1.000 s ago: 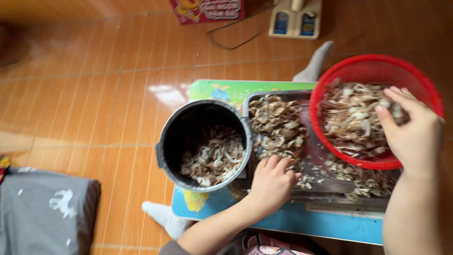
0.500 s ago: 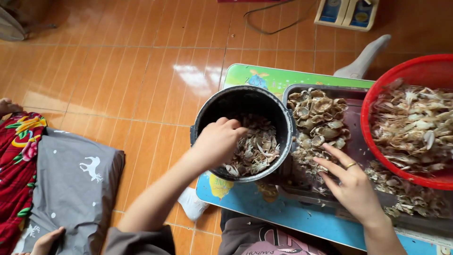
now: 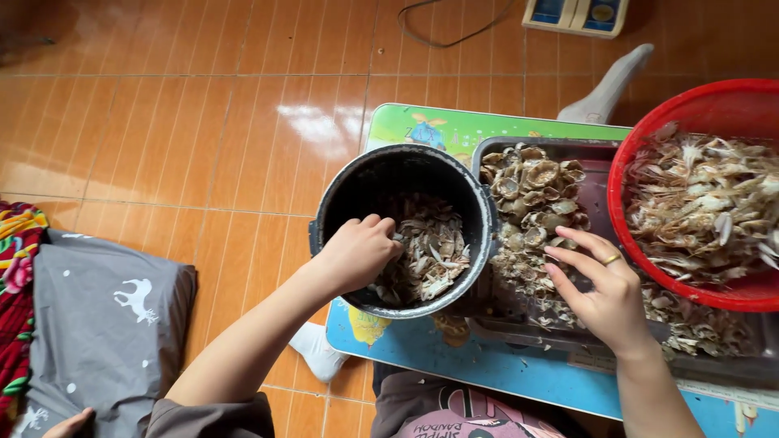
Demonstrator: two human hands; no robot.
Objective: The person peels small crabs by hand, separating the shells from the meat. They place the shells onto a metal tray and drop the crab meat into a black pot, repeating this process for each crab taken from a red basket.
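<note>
Orange-brown tiled floor (image 3: 162, 122) all around, glossy with window glare. Far left: a patterned red cloth (image 3: 15, 276) at the frame edge, then a grey cushion (image 3: 105, 324) printed with a white horse. Near the middle, a low bench (image 3: 454, 126) with a green and blue printed top. On its left end, a black bucket (image 3: 349, 203), round, part filled with pale broken crab shells (image 3: 434, 251). Left hand (image 3: 353, 255) curled over the near rim of the bucket, fingers bent down among the shells; whether clamped on a piece, cannot tell. Just right of the bucket, touching it, a dark metal tray (image 3: 592, 146) heaped with empty rounded shell halves (image 3: 531, 191). Right hand (image 3: 604, 288) over the tray, fingers apart and stretched toward the heap, gripping nothing visible, a gold ring (image 3: 611, 259) on one finger. Farther right, a red plastic basin (image 3: 649, 134) resting on the tray, loaded with whole pale crabs (image 3: 706, 211). Beyond the bench, a socked foot (image 3: 608, 85) and a flat weighing scale (image 3: 576, 15) at the top edge.
</note>
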